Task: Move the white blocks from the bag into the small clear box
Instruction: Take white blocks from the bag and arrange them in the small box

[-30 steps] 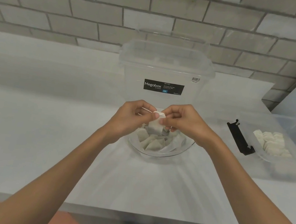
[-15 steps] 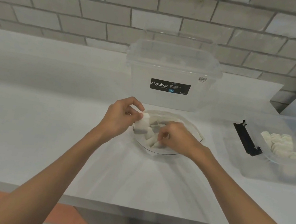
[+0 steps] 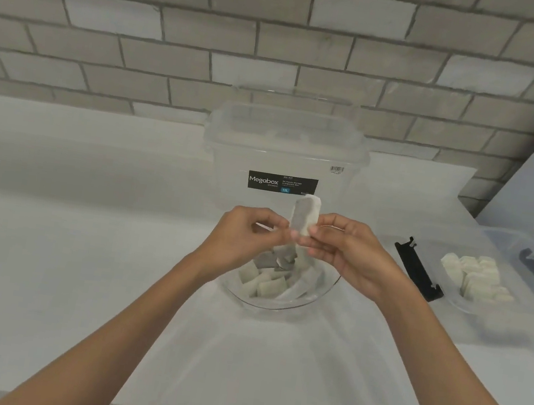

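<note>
Brick wall (image 3: 180, 33) backs white counter (image 3: 40, 272) (block (image 3: 305, 213) held aloft).

White counter (image 3: 59, 258) bears bag (image 3: 281, 306), Megabox tub (image 3: 284, 156), small clear box (image 3: 483, 324)

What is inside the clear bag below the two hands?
Many white blocks lie loose in the bag. The left hand and right hand, pinching one block together, cover its far part.
</note>
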Demonstrator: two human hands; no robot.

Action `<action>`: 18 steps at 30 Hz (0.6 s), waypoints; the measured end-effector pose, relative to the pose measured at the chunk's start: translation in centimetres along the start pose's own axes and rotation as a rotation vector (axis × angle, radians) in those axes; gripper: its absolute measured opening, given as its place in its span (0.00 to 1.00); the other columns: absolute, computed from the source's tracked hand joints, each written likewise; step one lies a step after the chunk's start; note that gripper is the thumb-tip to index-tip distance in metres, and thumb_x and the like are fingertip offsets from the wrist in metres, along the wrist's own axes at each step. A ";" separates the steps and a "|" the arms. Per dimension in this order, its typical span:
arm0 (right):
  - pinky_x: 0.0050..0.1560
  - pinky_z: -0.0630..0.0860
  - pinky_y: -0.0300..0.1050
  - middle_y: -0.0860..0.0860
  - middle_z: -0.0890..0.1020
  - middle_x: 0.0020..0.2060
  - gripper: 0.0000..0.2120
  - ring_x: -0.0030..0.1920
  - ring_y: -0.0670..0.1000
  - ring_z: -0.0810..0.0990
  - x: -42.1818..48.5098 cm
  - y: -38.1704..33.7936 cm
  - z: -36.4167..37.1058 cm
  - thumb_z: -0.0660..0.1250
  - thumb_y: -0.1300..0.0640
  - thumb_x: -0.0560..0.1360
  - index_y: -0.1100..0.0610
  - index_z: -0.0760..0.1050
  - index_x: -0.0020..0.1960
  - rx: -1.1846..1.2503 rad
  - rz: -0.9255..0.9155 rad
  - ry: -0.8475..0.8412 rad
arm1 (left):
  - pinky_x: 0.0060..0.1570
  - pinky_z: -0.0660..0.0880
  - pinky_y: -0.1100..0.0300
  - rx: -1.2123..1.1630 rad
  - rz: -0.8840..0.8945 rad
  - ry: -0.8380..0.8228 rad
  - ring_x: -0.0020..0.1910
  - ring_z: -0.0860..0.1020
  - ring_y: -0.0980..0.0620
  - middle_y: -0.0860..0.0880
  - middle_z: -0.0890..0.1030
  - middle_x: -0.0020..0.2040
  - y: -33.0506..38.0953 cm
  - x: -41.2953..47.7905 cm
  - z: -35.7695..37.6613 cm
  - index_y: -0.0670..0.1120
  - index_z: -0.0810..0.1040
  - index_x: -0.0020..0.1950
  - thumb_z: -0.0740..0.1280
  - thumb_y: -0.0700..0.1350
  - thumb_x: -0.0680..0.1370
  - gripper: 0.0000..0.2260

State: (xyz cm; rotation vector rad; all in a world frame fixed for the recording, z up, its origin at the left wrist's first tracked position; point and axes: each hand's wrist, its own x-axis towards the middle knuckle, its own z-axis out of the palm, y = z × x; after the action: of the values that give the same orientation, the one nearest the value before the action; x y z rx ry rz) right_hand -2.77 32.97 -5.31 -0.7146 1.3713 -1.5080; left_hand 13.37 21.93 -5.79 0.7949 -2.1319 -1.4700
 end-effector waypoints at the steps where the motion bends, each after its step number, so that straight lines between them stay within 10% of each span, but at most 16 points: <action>1: 0.42 0.81 0.39 0.58 0.85 0.42 0.03 0.44 0.51 0.86 -0.1 -0.1 -0.2 0.67 0.67 0.75 0.61 0.76 0.48 0.020 0.008 -0.013 | 0.49 0.78 0.61 -0.020 0.020 -0.001 0.45 0.84 0.55 0.51 0.86 0.45 0.5 0.4 0.6 0.49 0.84 0.47 0.75 0.52 0.72 0.09; 18: 0.42 0.79 0.38 0.55 0.85 0.37 0.04 0.35 0.47 0.80 -2.4 -8.2 -9.1 0.73 0.63 0.72 0.57 0.84 0.46 -0.608 -0.430 0.201 | 0.40 0.73 0.69 0.105 0.223 0.072 0.36 0.80 0.61 0.53 0.84 0.36 6.4 5.4 8.9 0.48 0.85 0.40 0.75 0.47 0.72 0.03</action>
State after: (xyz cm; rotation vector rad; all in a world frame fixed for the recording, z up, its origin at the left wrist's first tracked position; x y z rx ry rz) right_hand -11.99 38.34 1.20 -1.3305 1.9539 -1.5143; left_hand 2.36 26.26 -2.75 0.6131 -2.1784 -1.2069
